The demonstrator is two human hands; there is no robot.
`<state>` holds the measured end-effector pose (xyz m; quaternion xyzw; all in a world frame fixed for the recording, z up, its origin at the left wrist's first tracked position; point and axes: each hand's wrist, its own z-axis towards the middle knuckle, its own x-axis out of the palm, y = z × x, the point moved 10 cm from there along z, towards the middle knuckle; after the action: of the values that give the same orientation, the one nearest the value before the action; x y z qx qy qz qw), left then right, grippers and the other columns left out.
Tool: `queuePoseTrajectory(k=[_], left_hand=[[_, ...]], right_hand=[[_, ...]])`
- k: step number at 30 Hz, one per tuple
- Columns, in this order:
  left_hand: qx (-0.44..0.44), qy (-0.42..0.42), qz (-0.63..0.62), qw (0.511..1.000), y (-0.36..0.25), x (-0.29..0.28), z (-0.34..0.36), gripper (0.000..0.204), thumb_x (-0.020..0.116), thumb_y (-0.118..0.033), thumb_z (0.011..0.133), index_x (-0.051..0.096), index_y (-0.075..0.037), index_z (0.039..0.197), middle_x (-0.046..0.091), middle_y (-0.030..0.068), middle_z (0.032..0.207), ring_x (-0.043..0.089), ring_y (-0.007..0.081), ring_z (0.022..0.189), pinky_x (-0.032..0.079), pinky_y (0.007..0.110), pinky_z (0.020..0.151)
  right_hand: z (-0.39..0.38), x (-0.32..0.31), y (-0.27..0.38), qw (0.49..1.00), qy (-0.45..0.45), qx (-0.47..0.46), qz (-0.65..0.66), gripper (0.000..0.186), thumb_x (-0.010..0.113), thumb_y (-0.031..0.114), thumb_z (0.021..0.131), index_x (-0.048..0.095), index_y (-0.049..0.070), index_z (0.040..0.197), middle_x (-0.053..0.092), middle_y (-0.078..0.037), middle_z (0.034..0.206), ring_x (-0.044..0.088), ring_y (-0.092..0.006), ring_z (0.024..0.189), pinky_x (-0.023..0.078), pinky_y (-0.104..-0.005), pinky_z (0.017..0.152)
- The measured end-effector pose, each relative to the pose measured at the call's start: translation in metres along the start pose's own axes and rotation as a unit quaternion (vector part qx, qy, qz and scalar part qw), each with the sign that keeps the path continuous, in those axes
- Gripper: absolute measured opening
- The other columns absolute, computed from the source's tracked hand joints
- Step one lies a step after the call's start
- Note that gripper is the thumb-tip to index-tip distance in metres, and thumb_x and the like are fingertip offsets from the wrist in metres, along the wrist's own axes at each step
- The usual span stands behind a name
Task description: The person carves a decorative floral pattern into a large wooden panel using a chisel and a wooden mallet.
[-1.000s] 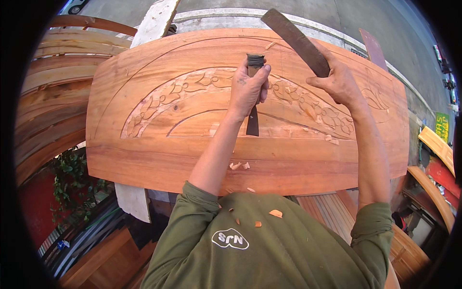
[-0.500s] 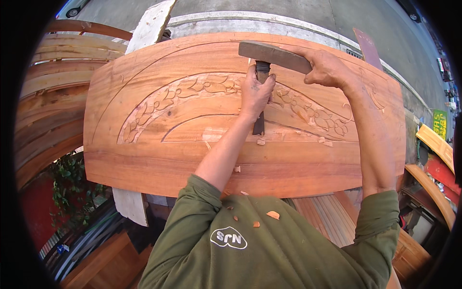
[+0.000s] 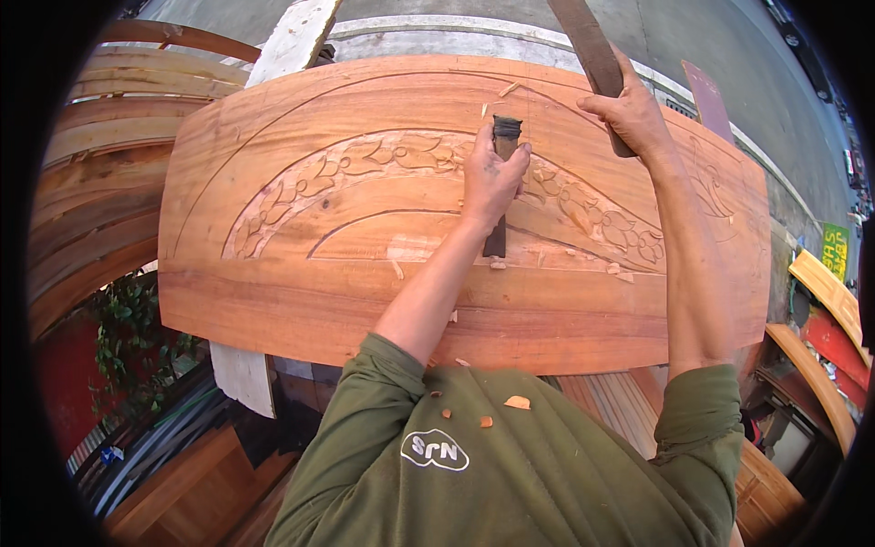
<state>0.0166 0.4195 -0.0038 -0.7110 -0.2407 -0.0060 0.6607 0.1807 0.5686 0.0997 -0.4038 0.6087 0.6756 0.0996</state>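
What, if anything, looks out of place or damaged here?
Stray wood chips lie on the green shirt, off the carved panel where others lie near the chisel in the left hand. No damage stands out.

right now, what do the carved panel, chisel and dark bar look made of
Carved panel: reddish-brown wood, seemingly unvarnished; grain lines and pale cut areas show. Chisel: the blade is dark and dull, probably steel; the brownish handle may be wood, its end wrapped in something black, tape or rubber perhaps. Dark bar: likely wood, from its matt brown faces; no grain shows clearly.
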Motion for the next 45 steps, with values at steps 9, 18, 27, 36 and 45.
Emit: queuePoseTrajectory(k=[9,18,27,36,45], left_hand=[[-0.003,-0.008,0.016,1.000,0.003,-0.004,-0.003,0.033,0.076,-0.017,0.106,0.054,-0.004,0.127,0.064,-0.0009,0.076,0.056,0.0057,0.050,0.044,0.024,0.043],[0.008,-0.037,0.038,0.999,0.004,-0.018,-0.010,0.031,0.076,-0.017,0.106,0.055,-0.005,0.126,0.065,0.0004,0.078,0.057,0.0063,0.050,0.045,0.024,0.043],[-0.081,-0.018,0.084,0.993,-0.082,-0.076,-0.098,0.031,0.076,-0.009,0.102,0.061,-0.007,0.130,0.073,0.0075,0.079,0.065,0.0176,0.051,0.051,0.030,0.046],[-0.007,0.170,0.662,0.730,-0.065,-0.137,-0.228,0.085,0.080,0.003,0.081,0.047,0.001,0.160,0.048,0.0265,0.169,0.045,0.0460,0.158,0.043,0.055,0.128],[0.059,0.240,0.736,0.630,-0.054,-0.102,-0.247,0.055,0.057,-0.008,0.101,0.051,0.005,0.154,0.053,0.0345,0.162,0.051,0.0522,0.151,0.047,0.055,0.124]], right_hand=[[-0.003,-0.001,0.009,0.999,0.036,0.018,-0.015,0.100,0.083,0.020,0.077,0.047,0.032,0.169,0.076,-0.014,0.098,0.071,-0.0298,0.090,0.057,-0.0448,0.082],[-0.023,0.021,0.033,0.982,0.144,0.112,-0.049,0.104,0.086,0.011,0.079,0.043,0.033,0.171,0.078,-0.019,0.117,0.073,-0.0340,0.108,0.060,-0.0462,0.098],[-0.146,0.032,0.028,0.992,0.044,-0.063,0.097,0.106,0.095,0.012,0.080,0.044,0.020,0.172,0.067,-0.016,0.155,0.068,-0.0270,0.137,0.055,-0.0397,0.109],[-0.339,0.067,-0.072,0.915,-0.260,0.100,0.292,0.051,0.086,0.002,0.093,0.055,0.003,0.134,0.063,-0.005,0.114,0.062,-0.0146,0.101,0.055,-0.0335,0.091],[-0.337,0.067,-0.089,0.905,-0.238,0.141,0.324,0.020,0.079,0.004,0.093,0.067,0.004,0.109,0.067,-0.003,0.100,0.064,-0.0138,0.092,0.051,-0.0303,0.085]])
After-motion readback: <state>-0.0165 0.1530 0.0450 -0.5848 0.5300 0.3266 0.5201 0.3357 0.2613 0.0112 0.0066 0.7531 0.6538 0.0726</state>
